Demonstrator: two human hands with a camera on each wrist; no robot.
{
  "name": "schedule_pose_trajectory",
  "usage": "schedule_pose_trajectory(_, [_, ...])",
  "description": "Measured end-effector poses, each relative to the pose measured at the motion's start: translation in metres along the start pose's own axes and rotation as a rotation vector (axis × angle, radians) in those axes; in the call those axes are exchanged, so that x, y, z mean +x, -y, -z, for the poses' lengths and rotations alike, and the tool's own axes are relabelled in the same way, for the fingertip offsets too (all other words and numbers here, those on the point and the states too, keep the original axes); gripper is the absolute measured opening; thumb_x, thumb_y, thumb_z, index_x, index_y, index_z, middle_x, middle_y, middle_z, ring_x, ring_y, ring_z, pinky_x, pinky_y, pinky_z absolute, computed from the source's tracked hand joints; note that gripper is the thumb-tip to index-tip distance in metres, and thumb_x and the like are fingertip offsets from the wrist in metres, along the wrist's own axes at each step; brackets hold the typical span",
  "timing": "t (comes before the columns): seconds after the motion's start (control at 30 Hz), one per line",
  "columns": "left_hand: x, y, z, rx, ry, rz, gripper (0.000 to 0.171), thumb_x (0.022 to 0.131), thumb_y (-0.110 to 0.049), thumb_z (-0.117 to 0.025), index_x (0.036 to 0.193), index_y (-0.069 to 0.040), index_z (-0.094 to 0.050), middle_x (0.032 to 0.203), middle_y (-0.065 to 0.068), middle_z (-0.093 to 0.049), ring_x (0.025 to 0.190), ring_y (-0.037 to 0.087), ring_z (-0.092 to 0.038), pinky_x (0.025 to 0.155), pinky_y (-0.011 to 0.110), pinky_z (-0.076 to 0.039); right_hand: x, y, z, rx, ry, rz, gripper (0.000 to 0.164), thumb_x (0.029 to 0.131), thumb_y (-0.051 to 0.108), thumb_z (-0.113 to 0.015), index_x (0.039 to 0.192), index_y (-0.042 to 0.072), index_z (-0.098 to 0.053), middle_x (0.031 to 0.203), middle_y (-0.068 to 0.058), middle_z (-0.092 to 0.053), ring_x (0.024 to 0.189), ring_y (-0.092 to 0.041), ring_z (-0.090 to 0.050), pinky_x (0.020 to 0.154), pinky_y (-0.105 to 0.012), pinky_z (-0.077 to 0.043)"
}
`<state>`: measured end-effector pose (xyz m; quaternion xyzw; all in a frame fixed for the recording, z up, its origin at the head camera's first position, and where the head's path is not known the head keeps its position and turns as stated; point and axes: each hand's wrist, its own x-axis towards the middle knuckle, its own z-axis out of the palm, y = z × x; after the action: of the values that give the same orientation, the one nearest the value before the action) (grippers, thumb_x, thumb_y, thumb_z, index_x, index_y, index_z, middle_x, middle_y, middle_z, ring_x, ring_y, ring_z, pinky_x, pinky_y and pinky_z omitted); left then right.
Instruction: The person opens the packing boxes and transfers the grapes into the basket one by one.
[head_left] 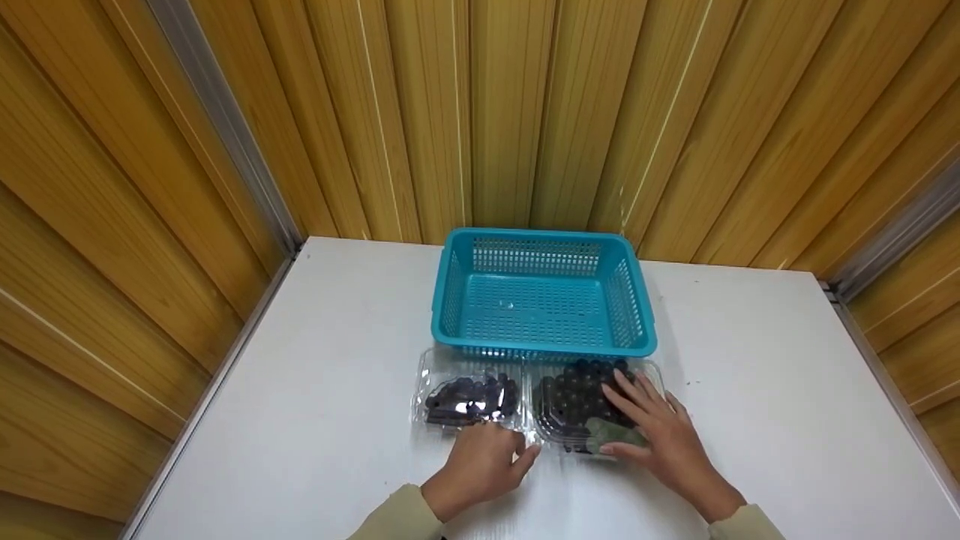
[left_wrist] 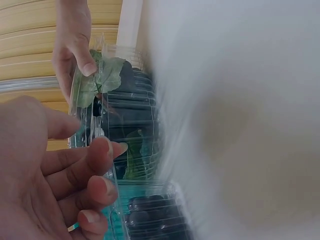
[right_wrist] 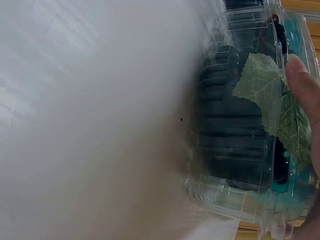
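Two clear plastic clamshell boxes of dark grapes lie side by side. Over the lid of the right box [head_left: 574, 401], my right hand [head_left: 664, 435] spreads its fingers nearly straight, with the thumb [right_wrist: 302, 85] by its near edge. Green leaves [right_wrist: 259, 80] show through that box's front, beside the grapes [right_wrist: 232, 130]. My left hand [head_left: 484, 465] is just in front of the left box [head_left: 472, 401]. In the left wrist view its fingers [left_wrist: 100, 190] are loosely bent and hold nothing. From the head, the back of that hand covers most of its fingers.
Directly behind both boxes stands a turquoise perforated basket [head_left: 645, 330], with nothing inside. Everything rests on a white tabletop [head_left: 330, 360]. Yellow wood-patterned panels [head_left: 510, 112] rise behind and at both sides, with metal strips [head_left: 225, 120] at the corners.
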<state>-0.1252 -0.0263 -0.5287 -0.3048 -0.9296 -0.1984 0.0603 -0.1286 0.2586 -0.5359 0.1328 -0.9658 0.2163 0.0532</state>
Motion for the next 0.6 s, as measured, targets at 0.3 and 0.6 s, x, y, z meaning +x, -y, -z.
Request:
schedule_pose_trajectory(0.3, [-0.001,-0.001,-0.009,0.042,-0.007,0.076,0.035,0.092,-0.042,-0.061,0.071,-0.019,-0.077,0.059,-0.005,-0.068,0.047,0.008,-0.054,0.04,0.023,-0.031,0.0,0.0,0.0,-0.03,-0.009,0.009,0.083,0.069,0.053,-0.076,0.144,0.032,-0.045,0.156,0.002,-0.036,0.146,-0.034,-0.027,0.111,-0.065,-0.019])
schedule_pose_trajectory(0.6, [-0.001,-0.003,-0.014,0.027,-0.01,0.115,0.041,0.091,-0.047,-0.061,0.069,-0.015,-0.076,0.06,-0.002,-0.069,0.051,0.016,-0.06,0.042,0.026,-0.033,-0.001,0.0,-0.002,-0.061,-0.069,0.053,0.078,0.071,0.052,-0.074,0.141,0.03,-0.05,0.153,0.001,-0.041,0.143,-0.035,-0.033,0.111,-0.064,-0.021])
